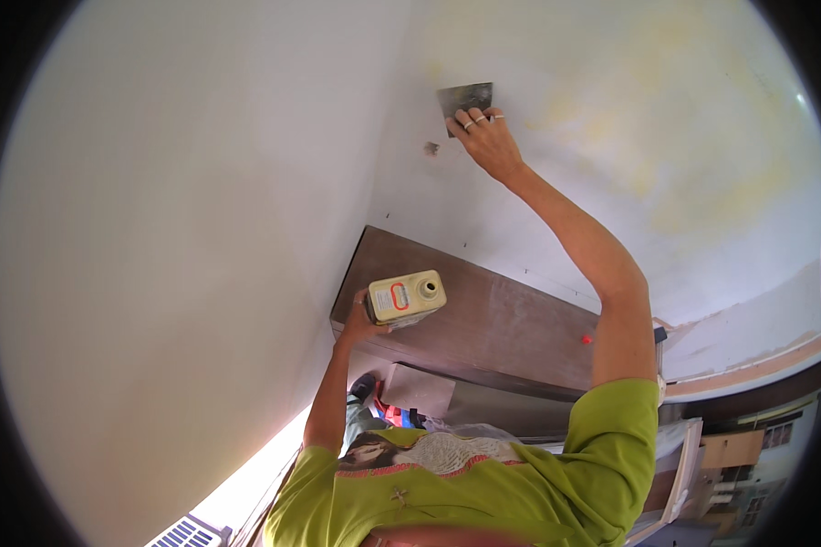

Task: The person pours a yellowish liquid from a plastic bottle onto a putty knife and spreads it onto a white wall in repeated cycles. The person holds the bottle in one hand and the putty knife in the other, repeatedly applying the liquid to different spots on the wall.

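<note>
My right hand (486, 141), wearing rings, grips a dark square flat scraper (466, 94) raised against the white, yellow-stained wall (666, 109), just above a small damaged patch (431, 148). My left hand (360, 324) holds a cream rectangular can (403, 304) with a red-marked label and an open round spout on top, over a brown wooden cabinet top (511, 328). The fingers of my left hand are partly hidden behind the can.
A plain white wall (173, 228) rises on the left. A small red object (587, 339) lies on the cabinet top. Below, my shod foot (365, 386) shows beside colourful items (397, 415). Wooden boards (730, 451) and windows (777, 436) are at the lower right.
</note>
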{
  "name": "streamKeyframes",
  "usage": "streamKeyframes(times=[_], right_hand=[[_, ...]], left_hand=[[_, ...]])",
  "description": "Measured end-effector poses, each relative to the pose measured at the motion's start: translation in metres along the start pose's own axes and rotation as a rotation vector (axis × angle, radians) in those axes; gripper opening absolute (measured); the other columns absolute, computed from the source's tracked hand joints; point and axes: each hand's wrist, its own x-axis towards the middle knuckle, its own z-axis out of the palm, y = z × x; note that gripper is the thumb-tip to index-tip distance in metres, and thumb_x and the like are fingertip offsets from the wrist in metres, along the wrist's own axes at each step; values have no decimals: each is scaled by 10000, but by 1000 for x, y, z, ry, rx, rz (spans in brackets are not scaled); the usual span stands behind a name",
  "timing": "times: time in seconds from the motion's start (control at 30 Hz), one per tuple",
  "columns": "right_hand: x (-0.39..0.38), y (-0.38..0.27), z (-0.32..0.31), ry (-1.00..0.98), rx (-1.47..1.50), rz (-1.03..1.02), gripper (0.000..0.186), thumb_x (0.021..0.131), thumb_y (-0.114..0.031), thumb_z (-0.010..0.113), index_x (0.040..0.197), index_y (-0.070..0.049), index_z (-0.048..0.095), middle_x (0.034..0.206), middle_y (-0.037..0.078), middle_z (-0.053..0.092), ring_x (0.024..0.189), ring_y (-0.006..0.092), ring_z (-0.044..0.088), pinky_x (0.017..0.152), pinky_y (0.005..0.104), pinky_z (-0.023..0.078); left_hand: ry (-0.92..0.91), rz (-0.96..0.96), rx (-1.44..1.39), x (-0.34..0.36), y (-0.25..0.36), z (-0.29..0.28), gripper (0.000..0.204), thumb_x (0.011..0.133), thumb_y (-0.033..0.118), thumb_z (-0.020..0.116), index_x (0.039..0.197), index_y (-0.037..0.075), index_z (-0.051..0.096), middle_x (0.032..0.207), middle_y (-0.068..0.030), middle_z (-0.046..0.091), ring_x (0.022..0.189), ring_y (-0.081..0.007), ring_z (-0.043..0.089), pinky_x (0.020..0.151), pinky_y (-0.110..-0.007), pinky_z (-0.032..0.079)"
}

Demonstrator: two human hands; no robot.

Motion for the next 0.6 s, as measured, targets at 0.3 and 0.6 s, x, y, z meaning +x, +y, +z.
streamKeyframes(times=[0.3, 0.6], right_hand=[[-106, 101, -29, -235, -121, -321, 394, 918, -160, 627, 1310, -124, 655, 1307, 11, 605, 1251, 193, 519, 1083, 417, 407], [-84, 120, -87, 224, 46, -40, 440, 851, -75, 654, 1277, -180, 670, 1217, 1, 625, 1146, 205, 583, 996, 392, 468]], left_hand=[[-6, 50, 38, -2, 9, 0, 1199, 525, 91, 993, 1483, -3, 277, 1399, -177, 500, 1344, -287, 491, 1168, -407, 374], [-26, 8, -9, -2, 14, 0, 1180, 533, 91, 991, 1470, -1, 280, 1396, -177, 502, 1348, -286, 492, 1159, -401, 388]])
